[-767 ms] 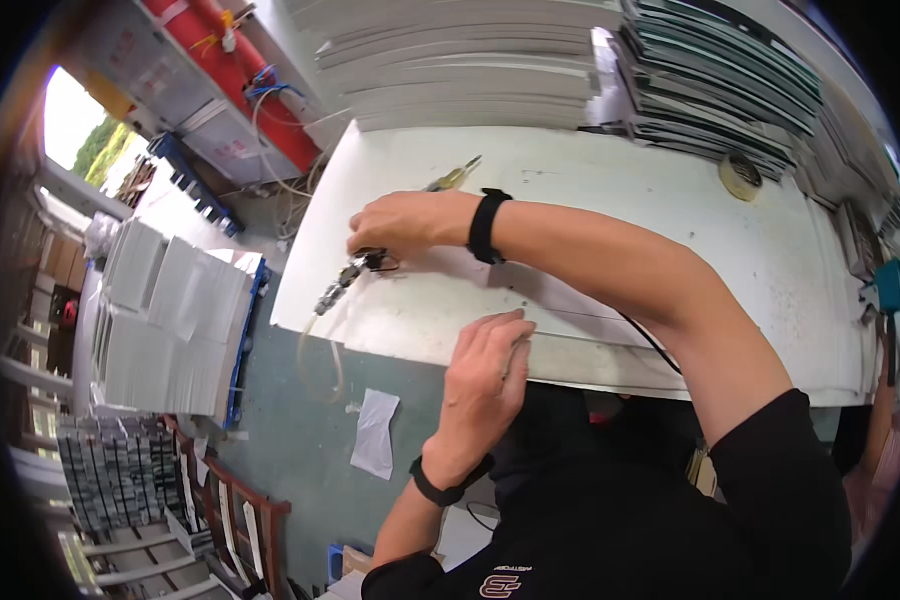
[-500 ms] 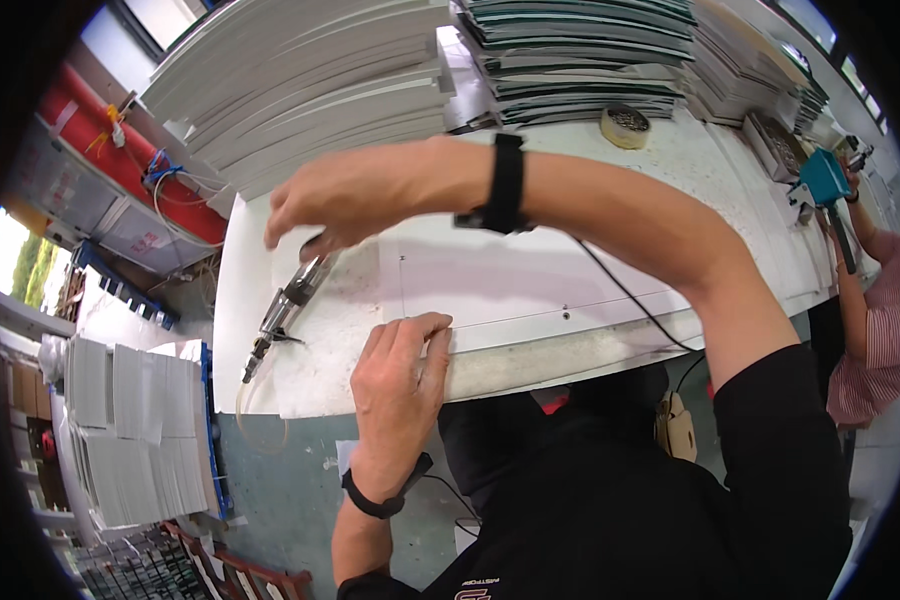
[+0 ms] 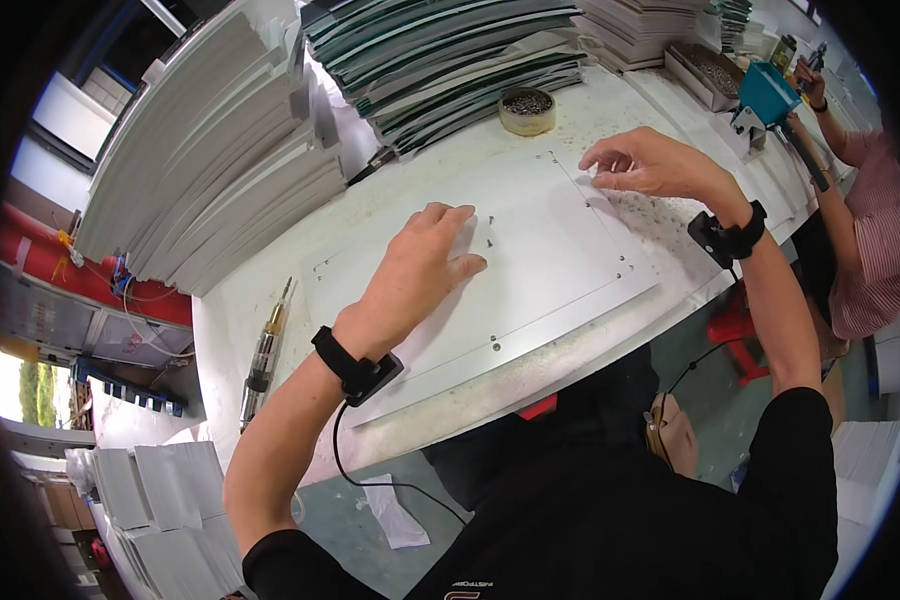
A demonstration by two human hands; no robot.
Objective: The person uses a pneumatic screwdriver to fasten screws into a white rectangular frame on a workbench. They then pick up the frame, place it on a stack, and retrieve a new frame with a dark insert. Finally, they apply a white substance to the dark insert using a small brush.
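A flat white panel [image 3: 560, 285] lies on the white worktable, with small screws [image 3: 496, 346] along its edges. Two loose screws [image 3: 490, 231] rest near its middle. My left hand [image 3: 420, 262] is over the panel, thumb apart from the fingers, just left of those loose screws. By the panel's far right edge is my right hand [image 3: 665, 165], its fingers curved with a gap between thumb and forefinger; I see nothing in it. To the left of my left forearm lies a power screwdriver [image 3: 263, 350], its thin bit pointing away from me.
Tall stacks of white panels [image 3: 210, 170] and green-edged sheets [image 3: 450, 75] stand behind. A round tub of screws [image 3: 527, 111] and a metal box of small parts [image 3: 705, 75] sit farther back. At right, another person [image 3: 875, 230] works beside a teal tool [image 3: 770, 93].
My right hand has let go of the screwdriver at the left and swung across to the right. My left hand has moved from the near edge onto the panel.
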